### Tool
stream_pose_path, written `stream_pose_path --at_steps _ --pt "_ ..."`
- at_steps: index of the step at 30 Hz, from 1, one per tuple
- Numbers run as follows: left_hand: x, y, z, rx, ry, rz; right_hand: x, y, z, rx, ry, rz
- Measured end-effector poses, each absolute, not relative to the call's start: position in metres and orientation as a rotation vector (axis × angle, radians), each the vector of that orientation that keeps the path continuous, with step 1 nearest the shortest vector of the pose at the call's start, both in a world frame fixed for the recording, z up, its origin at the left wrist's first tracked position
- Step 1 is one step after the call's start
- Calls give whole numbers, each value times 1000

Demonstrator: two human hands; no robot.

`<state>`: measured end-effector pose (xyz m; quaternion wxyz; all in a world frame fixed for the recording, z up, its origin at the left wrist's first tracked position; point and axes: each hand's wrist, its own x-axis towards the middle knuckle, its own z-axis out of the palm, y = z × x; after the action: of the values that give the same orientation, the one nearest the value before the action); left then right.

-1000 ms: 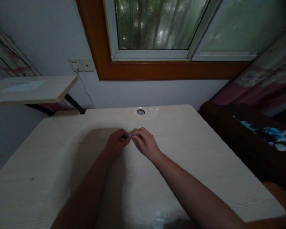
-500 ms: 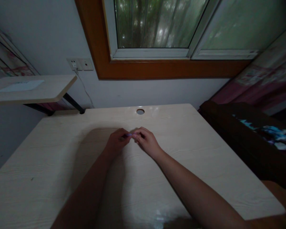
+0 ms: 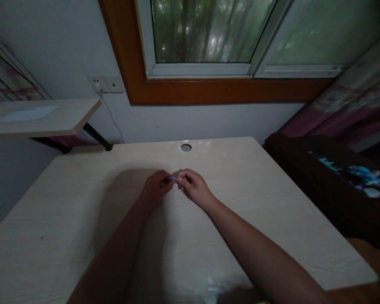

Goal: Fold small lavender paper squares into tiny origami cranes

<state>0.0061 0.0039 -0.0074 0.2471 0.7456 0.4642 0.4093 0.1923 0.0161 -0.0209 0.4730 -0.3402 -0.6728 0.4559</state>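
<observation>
Both hands meet over the middle of a pale wooden desk (image 3: 82,219). My left hand (image 3: 154,188) and my right hand (image 3: 194,186) are closed in a pinch, fingertips touching. Between them sits a small purplish-blue object (image 3: 172,179), too small and dim to name. Both hands rest low on or just above the desktop.
A round cable hole (image 3: 186,147) lies at the desk's far edge. A raised side shelf (image 3: 44,118) with a white sheet stands at left, under a wall socket (image 3: 106,84). A window is above. Dark wooden furniture (image 3: 319,181) with cloth borders the right side.
The hands stay pinched together almost in place; the fingers shift only slightly on the small object. The view tilts a little.
</observation>
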Motion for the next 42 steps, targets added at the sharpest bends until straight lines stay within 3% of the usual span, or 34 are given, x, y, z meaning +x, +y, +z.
stream_pose_path --at_steps 26,42 --pt "4 6 -13 1915 1321 1080 192 12 -10 -853 -1781 829" --pt "3 4 -12 1899 1287 1120 193 12 -12 -871 -1740 896"
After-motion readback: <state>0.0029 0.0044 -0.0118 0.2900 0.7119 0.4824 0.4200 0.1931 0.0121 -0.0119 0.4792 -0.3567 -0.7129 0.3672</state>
